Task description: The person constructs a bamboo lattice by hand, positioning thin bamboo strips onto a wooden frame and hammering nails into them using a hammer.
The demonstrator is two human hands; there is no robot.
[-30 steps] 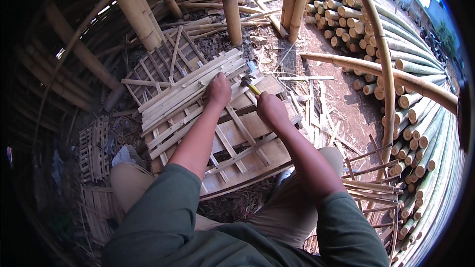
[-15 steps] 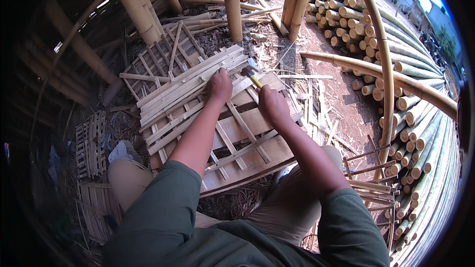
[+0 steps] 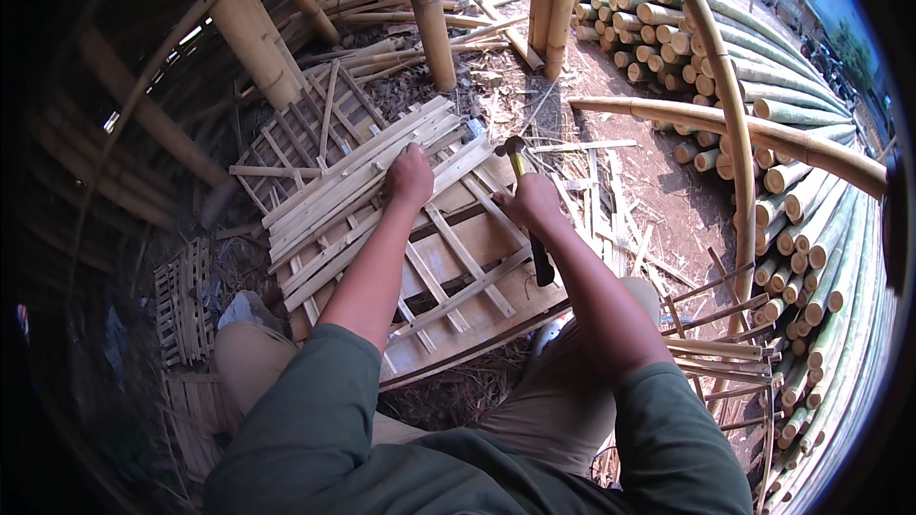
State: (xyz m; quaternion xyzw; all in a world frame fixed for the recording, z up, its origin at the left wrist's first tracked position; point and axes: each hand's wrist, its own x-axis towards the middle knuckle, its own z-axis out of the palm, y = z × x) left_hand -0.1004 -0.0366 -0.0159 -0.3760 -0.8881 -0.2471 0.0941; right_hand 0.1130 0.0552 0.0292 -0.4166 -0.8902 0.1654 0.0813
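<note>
My right hand (image 3: 533,201) is wrapped round a hammer (image 3: 542,262) with a yellow and black handle. Its dark head points away from me, just past the right ends of the slats. My left hand (image 3: 408,177) rests closed on a row of pale bamboo slats (image 3: 353,164); whatever its fingertips pinch is too small to make out. Those slats lie side by side across thinner crosspieces (image 3: 462,246), making an open lattice. Beneath the lattice is a low wooden board (image 3: 520,300), in front of my knees.
Beyond the slats leans another lattice panel (image 3: 286,138). Bamboo posts (image 3: 426,19) stand behind it. A bent bamboo pole (image 3: 730,124) rises at the right, before a big stack of cut bamboo (image 3: 668,29). More slatted pieces (image 3: 183,300) lie at the left, and a slatted frame (image 3: 716,362) stands by my right elbow.
The hammer has swung away from my left hand to the right, and its handle now shows below my right fist. My left hand has shifted slightly left and nearer, still closed over the slats.
</note>
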